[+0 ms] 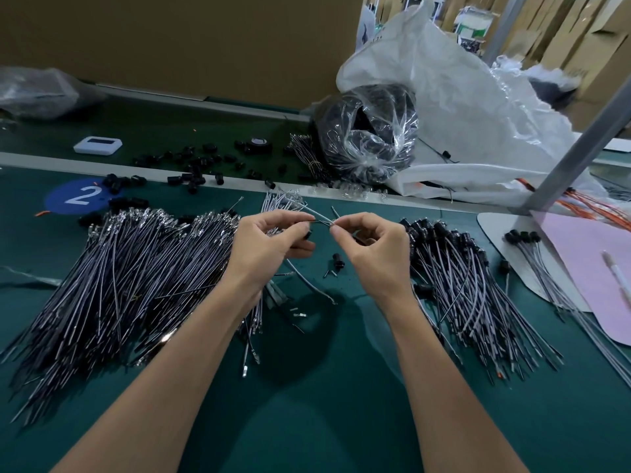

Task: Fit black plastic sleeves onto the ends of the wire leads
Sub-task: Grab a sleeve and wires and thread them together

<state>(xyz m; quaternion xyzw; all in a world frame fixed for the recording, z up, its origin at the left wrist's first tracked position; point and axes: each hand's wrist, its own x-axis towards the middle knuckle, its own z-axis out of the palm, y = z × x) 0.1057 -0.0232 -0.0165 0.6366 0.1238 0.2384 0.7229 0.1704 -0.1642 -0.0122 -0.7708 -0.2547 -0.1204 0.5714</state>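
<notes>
Both hands meet above the middle of the green table [324,421] on my feed. The left hand [269,244] has its fingers curled, thumb and forefinger pinching a thin grey wire lead [322,219] near its tip. The right hand [372,250], curled the same way, pinches the lead's end from the other side. The lead's tail curves down from under the left hand onto the table.

A small black sleeve [308,234] shows at the left hand's lower fingers; I cannot tell whether it sits on the wire. A loose sleeve [338,261] rests on the table just below the gap between the hands.

A broad fan of bare leads [119,274] covers the table's left side, reaching under the left forearm. A smaller pile of sleeved leads [461,278] lies toward the right edge, just beside the right wrist.

Along the far edge, scattered sleeves [194,165] spread near a blue sticker [76,196] marked 2, a white device [98,145] and a roll of black tape [258,144]. Toward the far right corner, a clear bag [368,131] of black parts leans against a white sack [461,97]. At the right edge, a pen [614,271] lies on a pink sheet [580,254] beside a metal post [580,145].
</notes>
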